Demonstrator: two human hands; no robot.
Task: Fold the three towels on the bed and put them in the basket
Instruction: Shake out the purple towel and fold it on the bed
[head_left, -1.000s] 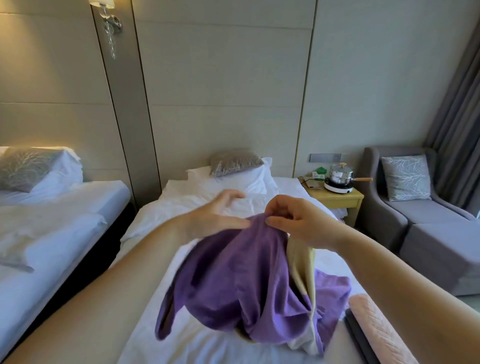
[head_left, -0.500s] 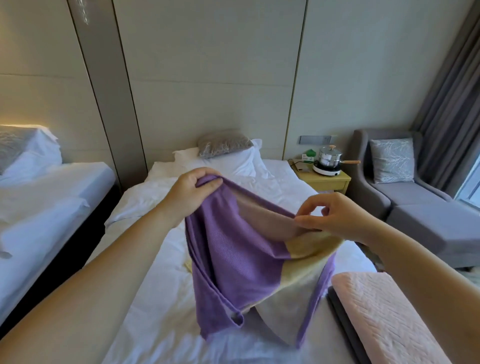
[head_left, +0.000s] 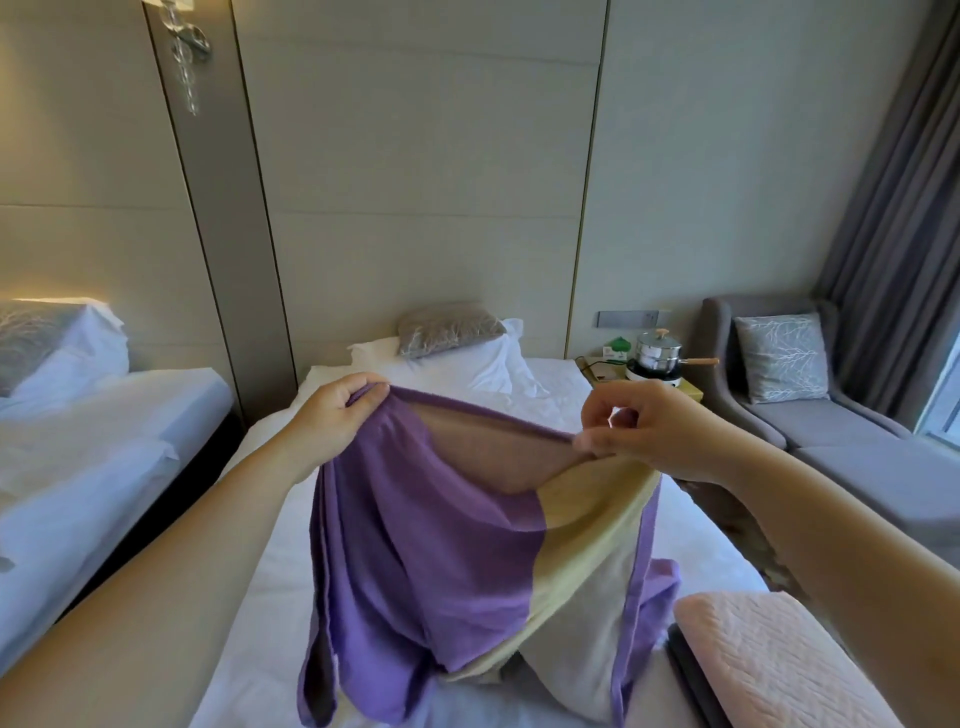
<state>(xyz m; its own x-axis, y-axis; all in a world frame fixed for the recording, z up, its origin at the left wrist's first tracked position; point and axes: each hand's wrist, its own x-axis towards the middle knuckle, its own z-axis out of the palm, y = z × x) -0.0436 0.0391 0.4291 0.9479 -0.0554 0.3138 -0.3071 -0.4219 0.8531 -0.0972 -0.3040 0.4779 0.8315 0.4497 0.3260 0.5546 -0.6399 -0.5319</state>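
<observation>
A purple towel (head_left: 431, 561) with a cream and pale panel hangs above the white bed (head_left: 260, 597). My left hand (head_left: 332, 415) grips its upper left corner. My right hand (head_left: 649, 431) pinches the top edge farther right, so the edge sags between them. The towel's lower end trails onto the sheet. A folded pink towel (head_left: 769, 660) lies at the lower right on top of a dark basket (head_left: 691, 675), of which only an edge shows.
A second bed (head_left: 78, 467) stands at the left across a dark gap. White pillows (head_left: 457, 358) lie at the headboard. A nightstand (head_left: 685, 387) with a pot (head_left: 660, 353) and a grey armchair (head_left: 831, 415) stand at the right.
My hands have pulled apart along the towel's top edge, spreading the bunched purple towel wider. My left hand took hold of a corner; my right slid rightward.
</observation>
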